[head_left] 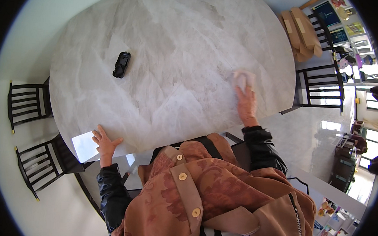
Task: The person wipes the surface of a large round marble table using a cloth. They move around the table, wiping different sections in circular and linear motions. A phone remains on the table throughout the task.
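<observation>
Before me spreads a round table with a grey-white marble-look top (180, 47). My right hand (247, 101) reaches over its right side, fingers on a pale cloth (245, 76) that lies against the surface; hand and cloth are blurred. At the near left edge my left hand (106, 144) rests on the tabletop, fingers spread, holding nothing. A bright patch of reflected light lies beside it. Farther up, left of the middle, lies a small black plastic object (121, 64), perhaps a holder or case. Dark shiny sleeves cover both forearms.
Dark slatted chairs stand around the table, at left (29, 104) and at right (322, 86). Flattened brown cardboard (304, 32) leans on a chair at the upper right. Shelves (354, 27) with various items stand beyond it. Dark furniture (345, 161) appears at far right.
</observation>
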Available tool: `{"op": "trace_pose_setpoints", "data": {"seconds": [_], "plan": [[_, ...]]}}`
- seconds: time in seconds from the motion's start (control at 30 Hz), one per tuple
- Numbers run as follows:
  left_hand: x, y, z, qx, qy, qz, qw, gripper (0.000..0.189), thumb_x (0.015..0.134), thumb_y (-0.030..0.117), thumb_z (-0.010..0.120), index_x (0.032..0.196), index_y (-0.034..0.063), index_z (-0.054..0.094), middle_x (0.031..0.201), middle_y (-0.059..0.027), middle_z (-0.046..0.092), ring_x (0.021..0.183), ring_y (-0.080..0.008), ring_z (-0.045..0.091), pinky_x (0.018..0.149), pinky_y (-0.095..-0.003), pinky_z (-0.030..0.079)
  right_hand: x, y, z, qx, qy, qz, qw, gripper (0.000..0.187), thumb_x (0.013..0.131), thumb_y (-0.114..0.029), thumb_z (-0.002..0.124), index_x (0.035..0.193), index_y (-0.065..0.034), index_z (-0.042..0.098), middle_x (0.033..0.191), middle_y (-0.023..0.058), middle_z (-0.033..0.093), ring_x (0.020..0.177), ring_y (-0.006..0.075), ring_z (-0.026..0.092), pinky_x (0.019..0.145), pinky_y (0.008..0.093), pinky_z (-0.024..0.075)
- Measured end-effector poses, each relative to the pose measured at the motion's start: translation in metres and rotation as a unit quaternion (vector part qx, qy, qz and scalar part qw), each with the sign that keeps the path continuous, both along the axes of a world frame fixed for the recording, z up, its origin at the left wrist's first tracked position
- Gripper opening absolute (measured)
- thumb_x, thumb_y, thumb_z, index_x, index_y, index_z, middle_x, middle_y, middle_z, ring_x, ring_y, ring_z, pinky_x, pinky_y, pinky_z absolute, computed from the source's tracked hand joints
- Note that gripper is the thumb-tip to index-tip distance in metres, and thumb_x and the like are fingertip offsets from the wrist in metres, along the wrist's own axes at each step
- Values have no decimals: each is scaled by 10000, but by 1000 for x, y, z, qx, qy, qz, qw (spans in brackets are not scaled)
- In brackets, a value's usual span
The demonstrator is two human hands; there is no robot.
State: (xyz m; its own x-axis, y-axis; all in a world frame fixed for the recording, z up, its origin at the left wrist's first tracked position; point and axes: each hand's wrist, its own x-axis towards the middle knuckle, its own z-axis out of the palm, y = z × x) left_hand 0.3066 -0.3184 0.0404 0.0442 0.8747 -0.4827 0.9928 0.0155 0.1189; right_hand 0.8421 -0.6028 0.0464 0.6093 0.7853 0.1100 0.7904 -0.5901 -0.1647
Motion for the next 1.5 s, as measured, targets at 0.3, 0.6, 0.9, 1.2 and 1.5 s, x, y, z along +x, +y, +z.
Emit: {"op": "trace_pose_setpoints", "data": {"seconds": [0.3, 0.6, 0.9, 1.2, 1.5], "plan": [[0, 8, -6, -17, 12, -11, 1000, 1361, 667, 389, 932, 1621, 83, 11, 1636, -353, 9, 1493, -579, 34, 1168, -610, 281, -134, 60, -21, 59, 64, 184, 979, 410, 821, -83, 592, 1216, -161, 669, 1212, 134, 577, 1144, 337, 562, 804, 461, 504], [-10, 10, -18, -3, 3, -25, 1000, 1380, 660, 411, 936, 1617, 60, 5, 1608, -403, 16, 1469, -603, 99, 1187, -584, 254, -120, 31, -23, 136, -3, 249, 959, 402, 822, -115, 612, 1199, -229, 691, 1227, 121, 592, 1099, 311, 570, 853, 438, 479], [-12, 4, -6, 6, -8, -32, 999, 1363, 667, 449, 913, 1620, 74, 14, 1633, -362, -8, 1483, -593, 67, 1081, -715, 320, -77, 3, -11, 32, -69, -48, 996, 421, 852, -92, 609, 1257, -194, 659, 1209, 130, 554, 1123, 361, 539, 849, 482, 467], [-11, -1, 14, -9, 44, -76, 996, 1383, 625, 495, 915, 1619, 65, 57, 1619, -375, 55, 1476, -597, 74, 1060, -725, 304, -311, 145, -22, 69, 27, 372, 925, 530, 819, -129, 591, 1348, -150, 610, 1338, 194, 531, 1226, 368, 534, 908, 479, 484], [-57, 14, 21, 41, 31, -203, 978, 1399, 566, 594, 914, 1633, 162, 119, 1638, -319, 108, 1489, -533, 144, 1030, -700, 312, -258, 229, -20, 63, -6, 132, 989, 505, 800, -46, 600, 1259, -247, 664, 1308, 135, 572, 1182, 374, 542, 905, 486, 475]]}}
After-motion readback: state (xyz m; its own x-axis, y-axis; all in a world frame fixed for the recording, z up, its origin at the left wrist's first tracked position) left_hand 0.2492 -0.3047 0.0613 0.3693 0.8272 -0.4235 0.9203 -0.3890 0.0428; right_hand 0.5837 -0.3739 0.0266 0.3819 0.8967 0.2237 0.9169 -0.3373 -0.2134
